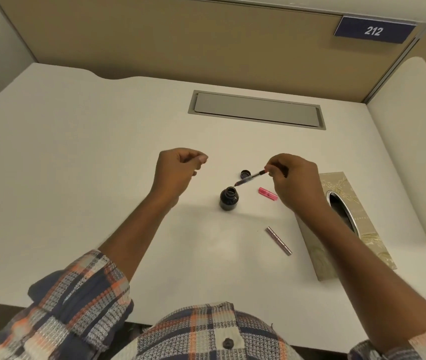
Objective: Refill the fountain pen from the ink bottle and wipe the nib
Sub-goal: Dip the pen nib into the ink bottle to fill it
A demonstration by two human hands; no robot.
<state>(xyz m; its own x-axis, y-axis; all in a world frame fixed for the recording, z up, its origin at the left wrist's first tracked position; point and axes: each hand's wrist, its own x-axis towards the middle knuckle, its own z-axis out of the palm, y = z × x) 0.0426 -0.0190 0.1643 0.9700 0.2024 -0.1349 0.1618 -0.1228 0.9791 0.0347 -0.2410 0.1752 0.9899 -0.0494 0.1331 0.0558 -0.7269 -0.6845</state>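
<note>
White desk (76, 157), edges well apart from ink bottle (229, 200), pen (250, 178), right hand (297, 181).

A grey hatch (257, 110) is sitting flush in the white surface (76, 152) beyond the right grip (296, 183). Farther beyond it, a blue 212 sign (374, 30) is hanging on the tan partition (154, 42).

Sign text: "212", white numerals; borne on: dark blue plate (374, 30); mounted on: tan partition panel (180, 42), upper right; other legible text: none
</note>
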